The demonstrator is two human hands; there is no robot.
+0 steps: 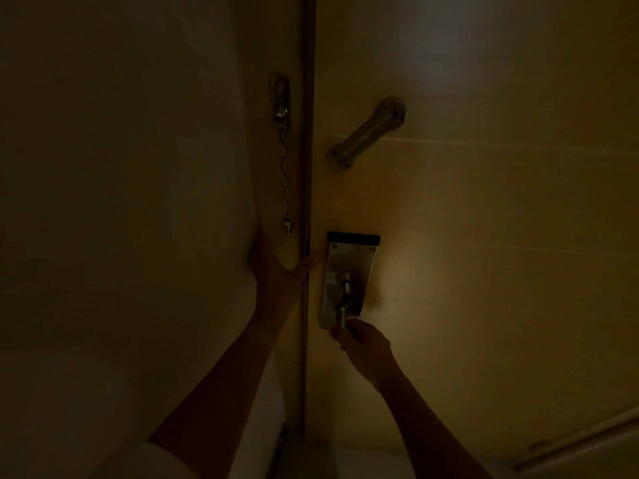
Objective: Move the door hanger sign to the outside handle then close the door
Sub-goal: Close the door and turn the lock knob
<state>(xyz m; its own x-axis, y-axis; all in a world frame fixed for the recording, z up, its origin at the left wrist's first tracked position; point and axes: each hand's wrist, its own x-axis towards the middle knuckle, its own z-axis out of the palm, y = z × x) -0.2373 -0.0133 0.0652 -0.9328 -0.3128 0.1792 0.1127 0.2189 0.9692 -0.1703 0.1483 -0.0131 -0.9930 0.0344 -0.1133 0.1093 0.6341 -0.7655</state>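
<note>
Head view, dim: right hand (pixel 367 344) clenches the handle (pixel 343 314) of the door (pixel 484 202); left hand (pixel 276 267) lies spread, released, on the frame (pixel 297 167).

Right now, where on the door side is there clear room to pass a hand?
Free: bare door face right of the lock plate, and between plate and slide track. Crowded: the frame edge, with left hand, hanging chain, and right hand on the handle.

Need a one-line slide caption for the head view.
Dim doorway: right hand grips the door handle, left hand braces the frame beside the hanging chain.
</note>
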